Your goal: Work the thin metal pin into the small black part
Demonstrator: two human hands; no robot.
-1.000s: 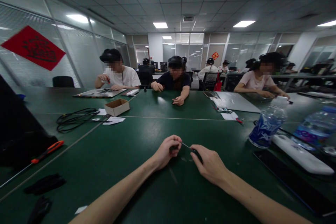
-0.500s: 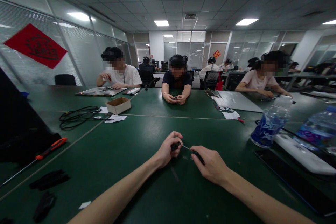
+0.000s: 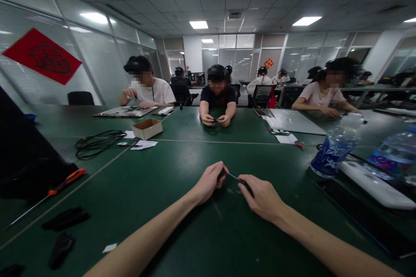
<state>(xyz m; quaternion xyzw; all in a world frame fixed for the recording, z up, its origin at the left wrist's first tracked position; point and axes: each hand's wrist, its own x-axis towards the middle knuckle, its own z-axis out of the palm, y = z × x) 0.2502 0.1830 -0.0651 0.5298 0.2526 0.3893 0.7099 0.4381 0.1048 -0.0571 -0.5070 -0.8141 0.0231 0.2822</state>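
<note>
Above the green table (image 3: 182, 242), my left hand (image 3: 207, 185) is closed around a small black part (image 3: 221, 175), mostly covered by the fingers. My right hand (image 3: 263, 198) grips the dark handle of a small screwdriver (image 3: 246, 187). Its thin metal shaft points left toward the black part; whether the tip touches it is too small to tell. At the lower left lie more black pieces, one long (image 3: 66, 218) and one shorter (image 3: 61, 249), both apart from my hands.
Left: an orange-handled screwdriver (image 3: 69, 178), a coiled black cable (image 3: 97, 143) and a small cardboard box (image 3: 147, 130). Right: a water bottle (image 3: 336, 147), a dark phone (image 3: 364, 216) and a white device (image 3: 377, 186). Several co-workers sit beyond, one directly opposite (image 3: 217, 104).
My left fingers have closed in more over the black part, and the hands have shifted slightly. The screwdriver stays in my right hand. The person opposite has moved their hands a little apart.
</note>
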